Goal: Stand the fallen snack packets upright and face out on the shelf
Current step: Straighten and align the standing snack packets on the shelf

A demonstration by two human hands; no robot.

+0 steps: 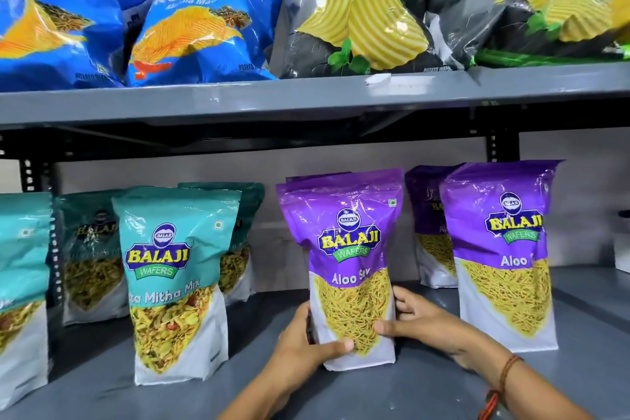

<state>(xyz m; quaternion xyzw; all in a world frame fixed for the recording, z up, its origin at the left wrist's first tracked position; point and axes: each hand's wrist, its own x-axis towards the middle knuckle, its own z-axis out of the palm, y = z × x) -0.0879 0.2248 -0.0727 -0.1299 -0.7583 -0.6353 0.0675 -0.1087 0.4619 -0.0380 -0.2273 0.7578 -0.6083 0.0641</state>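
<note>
Your left hand [306,344] and right hand [416,320] clasp the purple packet [347,269], fingers wrapped around its base, near the shelf [102,382] front edge; let go unevenly and it may topple.

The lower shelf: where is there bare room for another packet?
Bare grey lower shelf lies in front of the teal mix packet, and between it and the purple Aloo Sev packet held by both hands. The upper shelf is packed edge to edge with chip bags.
</note>
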